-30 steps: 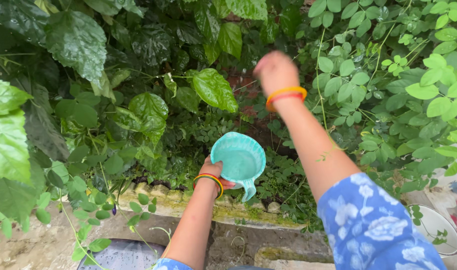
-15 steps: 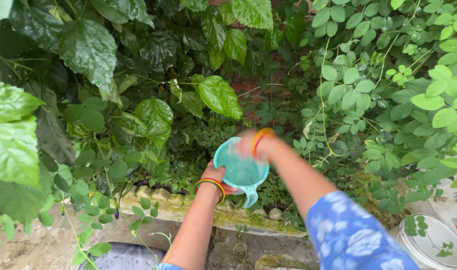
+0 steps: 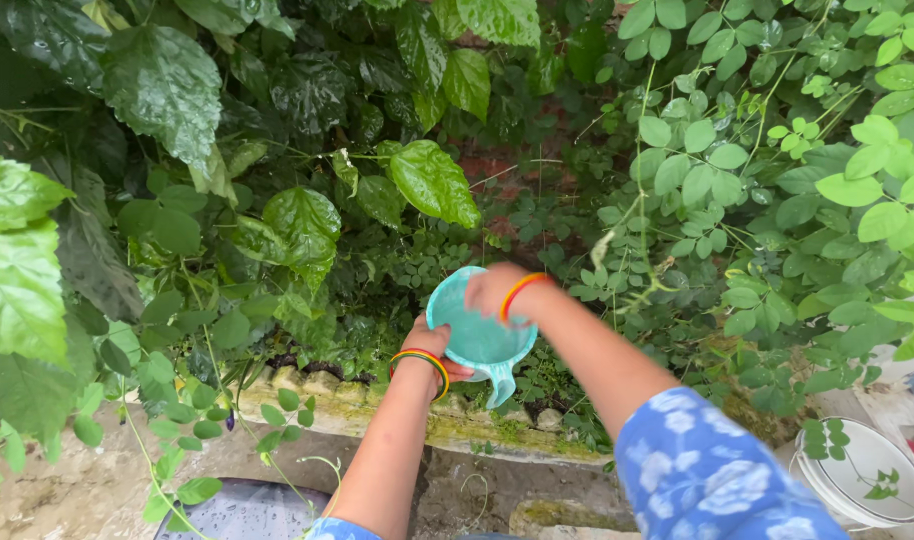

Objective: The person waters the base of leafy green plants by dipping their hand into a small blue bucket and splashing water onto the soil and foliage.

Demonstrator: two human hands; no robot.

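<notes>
A teal plastic mug point(image 3: 472, 340) with a handle pointing down is held over the low stone border point(image 3: 377, 400) of a plant bed. My left hand point(image 3: 429, 345), with striped bangles at the wrist, grips the mug from its left side. My right hand point(image 3: 492, 290), wearing orange bangles, reaches down into the mug's mouth with the fingers dipped inside. Whether the right hand holds anything is hidden. A blue flowered sleeve covers my right upper arm.
Wet large-leaved shrubs point(image 3: 177, 180) fill the left and top. A small-leaved climber point(image 3: 777, 180) fills the right. A dark round container point(image 3: 247, 510) sits at the bottom left, a white bucket point(image 3: 862, 480) at the bottom right. The ground is mossy stone.
My right hand came down from among the leaves at upper right and now reaches into the mug. The left hand and mug stayed nearly still.
</notes>
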